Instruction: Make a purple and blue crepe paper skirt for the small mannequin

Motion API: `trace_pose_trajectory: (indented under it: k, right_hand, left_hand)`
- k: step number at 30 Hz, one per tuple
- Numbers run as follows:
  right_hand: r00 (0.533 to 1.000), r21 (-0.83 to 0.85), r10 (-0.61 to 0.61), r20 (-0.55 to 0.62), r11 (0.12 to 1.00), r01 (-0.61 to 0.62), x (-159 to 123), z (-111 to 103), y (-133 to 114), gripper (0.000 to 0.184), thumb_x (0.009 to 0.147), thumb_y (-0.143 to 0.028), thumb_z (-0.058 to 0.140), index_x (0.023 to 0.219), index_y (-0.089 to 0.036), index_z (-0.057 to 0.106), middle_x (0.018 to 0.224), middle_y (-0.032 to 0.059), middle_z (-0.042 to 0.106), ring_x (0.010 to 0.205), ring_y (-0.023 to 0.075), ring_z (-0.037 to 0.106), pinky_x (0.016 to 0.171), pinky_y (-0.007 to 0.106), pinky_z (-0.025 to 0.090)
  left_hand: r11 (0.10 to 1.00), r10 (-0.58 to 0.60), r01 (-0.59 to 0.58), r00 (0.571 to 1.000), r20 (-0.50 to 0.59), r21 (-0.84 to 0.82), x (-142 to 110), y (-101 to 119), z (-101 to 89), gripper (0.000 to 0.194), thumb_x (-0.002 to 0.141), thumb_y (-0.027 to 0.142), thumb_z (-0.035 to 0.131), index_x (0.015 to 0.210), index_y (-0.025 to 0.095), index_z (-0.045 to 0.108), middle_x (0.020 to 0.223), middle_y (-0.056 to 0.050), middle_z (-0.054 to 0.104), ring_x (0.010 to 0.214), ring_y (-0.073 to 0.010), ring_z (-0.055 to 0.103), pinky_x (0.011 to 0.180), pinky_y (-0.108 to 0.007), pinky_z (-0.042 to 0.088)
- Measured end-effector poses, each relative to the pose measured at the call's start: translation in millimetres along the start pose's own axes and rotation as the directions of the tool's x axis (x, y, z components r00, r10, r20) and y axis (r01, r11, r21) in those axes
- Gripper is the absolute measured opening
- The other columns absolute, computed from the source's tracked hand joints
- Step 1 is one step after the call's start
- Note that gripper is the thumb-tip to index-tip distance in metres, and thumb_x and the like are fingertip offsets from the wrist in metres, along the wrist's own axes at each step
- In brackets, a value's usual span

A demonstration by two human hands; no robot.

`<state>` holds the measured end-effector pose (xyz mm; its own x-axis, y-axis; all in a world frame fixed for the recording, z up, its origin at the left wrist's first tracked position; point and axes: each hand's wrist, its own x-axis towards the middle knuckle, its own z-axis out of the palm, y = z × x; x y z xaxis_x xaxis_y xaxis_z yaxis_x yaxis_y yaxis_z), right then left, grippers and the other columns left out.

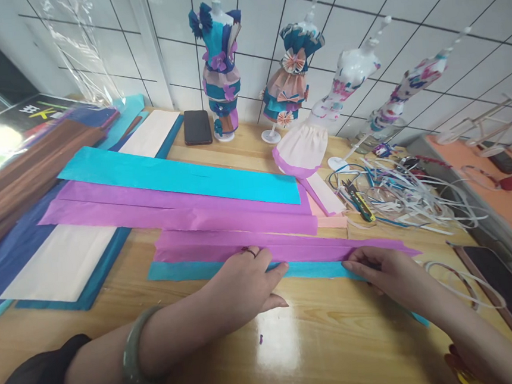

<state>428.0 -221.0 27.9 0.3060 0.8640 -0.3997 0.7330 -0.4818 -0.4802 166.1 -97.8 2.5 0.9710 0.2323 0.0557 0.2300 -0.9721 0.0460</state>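
Observation:
A purple crepe paper strip [215,243] lies along a blue crepe paper strip [182,270] on the wooden table, with the blue one showing along the near edge. My left hand [246,279], with a ring and a green bangle, rests on the middle of both strips. Its thumb and forefinger are apart. Toward the strips' right end, my right hand [379,268] pinches the near edge of the blue strip between thumb and fingers. Part of the blue strip's end shows under the right forearm. Just beyond lie wider purple sheets [177,214] with a bright blue sheet [183,174] on top.
Cream sheets [65,262], brown paper [26,176] and dark blue paper lie at left. Several dress forms [221,69] in paper outfits line the tiled wall. A phone [197,127], a yellow-black cutter [361,202], tangled strips [399,194] and another phone [502,290] lie around.

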Motion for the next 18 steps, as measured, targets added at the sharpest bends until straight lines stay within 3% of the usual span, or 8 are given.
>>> trace_pose_trajectory:
  k: [18]
  right_hand:
    - [0.996, 0.068, 0.085, 0.001, 0.994, -0.085, 3.6, 0.2, 3.2, 0.033, 0.078, -0.051, 0.052, 0.068, -0.02, 0.058, 0.052, -0.0029, 0.05, 0.043, 0.0097, 0.044, 0.041, 0.022, 0.036]
  left_hand:
    - [1.0, -0.014, 0.014, 1.0, 0.009, -0.005, -0.1, 1.2, 1.2, 0.061, 0.081, 0.063, 0.042, 0.126, 0.022, 0.049, 0.087, -0.008, 0.054, 0.08, -0.0219, 0.053, 0.06, -0.029, 0.037]
